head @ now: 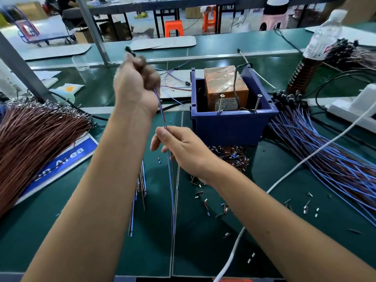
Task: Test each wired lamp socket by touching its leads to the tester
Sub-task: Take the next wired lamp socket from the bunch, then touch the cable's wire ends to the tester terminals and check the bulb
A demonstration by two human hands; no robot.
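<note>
Left hand [136, 82] raised, closed round the black lamp socket [128, 49] at the top of its fist. Right hand [181, 147] lower, pinching the blue and brown leads [161, 110] hanging from that fist. Probably the step of straightening the leads before the test. Next: bare ends brought up and right of the lower grip, to the two screws [220, 103] on the tester [225, 88] in the blue bin [232, 125]. Open green surface [114, 231] under both hands; bin wall near the right grip, wire bundles [325, 151] further right.
</note>
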